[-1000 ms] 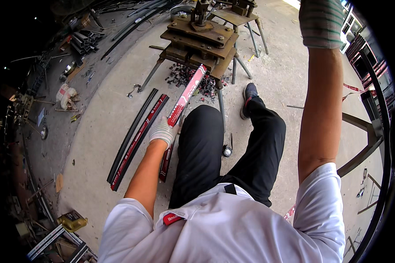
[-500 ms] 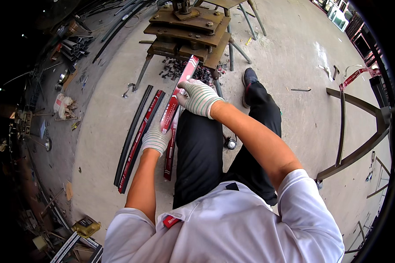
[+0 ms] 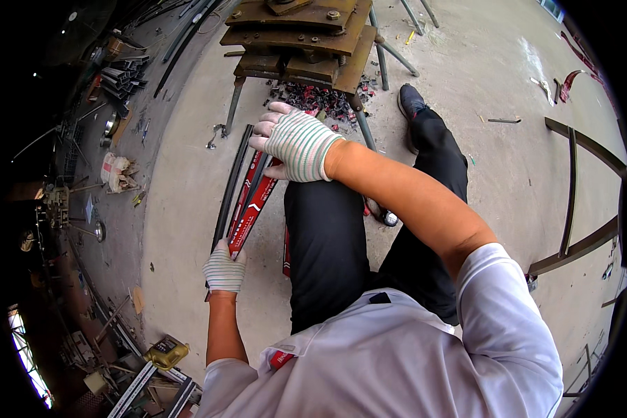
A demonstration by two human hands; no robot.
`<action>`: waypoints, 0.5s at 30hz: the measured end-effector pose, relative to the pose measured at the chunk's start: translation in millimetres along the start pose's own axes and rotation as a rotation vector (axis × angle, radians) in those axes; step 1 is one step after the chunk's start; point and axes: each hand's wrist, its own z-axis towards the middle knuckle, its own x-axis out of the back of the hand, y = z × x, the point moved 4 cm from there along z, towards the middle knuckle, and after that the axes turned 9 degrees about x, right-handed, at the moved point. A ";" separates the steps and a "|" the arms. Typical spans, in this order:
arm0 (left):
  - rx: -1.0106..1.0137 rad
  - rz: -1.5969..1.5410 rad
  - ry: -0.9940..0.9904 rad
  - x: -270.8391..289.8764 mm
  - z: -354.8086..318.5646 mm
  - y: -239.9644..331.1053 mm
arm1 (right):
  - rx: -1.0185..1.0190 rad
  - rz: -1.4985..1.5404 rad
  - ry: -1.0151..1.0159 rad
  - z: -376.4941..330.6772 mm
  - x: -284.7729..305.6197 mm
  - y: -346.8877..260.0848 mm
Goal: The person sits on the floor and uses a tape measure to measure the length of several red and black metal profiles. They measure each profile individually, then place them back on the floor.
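My left hand (image 3: 225,270), in a striped knit glove, is closed on the lower end of a metal profile strip (image 3: 247,214) covered in red printed film. The strip slants up and to the right, under my right hand (image 3: 292,143), gloved alike. My right fingers bend over its upper part, with the thumb against it; the palm hides what lies beneath. Left of it on the floor lie a black strip (image 3: 231,182) and a red-filmed strip (image 3: 246,182), partly covered. Another red-filmed strip (image 3: 286,254) shows beside my left leg.
Ahead stands a rusty plate press (image 3: 292,35) on metal legs. Black and red scraps (image 3: 320,97) litter the floor beneath it. A curved metal frame (image 3: 578,254) lies to the right. At left are stacked profiles (image 3: 122,73) and a yellow jug (image 3: 166,352).
The held strip and my left hand have come down and left, nearer my body. My right hand has moved slightly left along with it, now laid across the strip. The view has shifted a little.
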 end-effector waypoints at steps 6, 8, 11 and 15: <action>-0.210 0.194 0.327 73.7 52.1 28.3 | -0.153 0.094 -0.394 15.0 -15.0 13.3; -0.363 0.270 0.569 97.6 62.5 56.5 | -0.200 0.108 -0.344 8.0 -26.2 23.4; -0.374 0.082 0.854 102.3 55.6 83.1 | -0.295 0.137 -0.123 -8.7 -30.7 35.4; -0.240 -0.502 0.604 50.0 62.5 86.0 | -0.416 0.302 0.030 -12.5 -31.1 40.5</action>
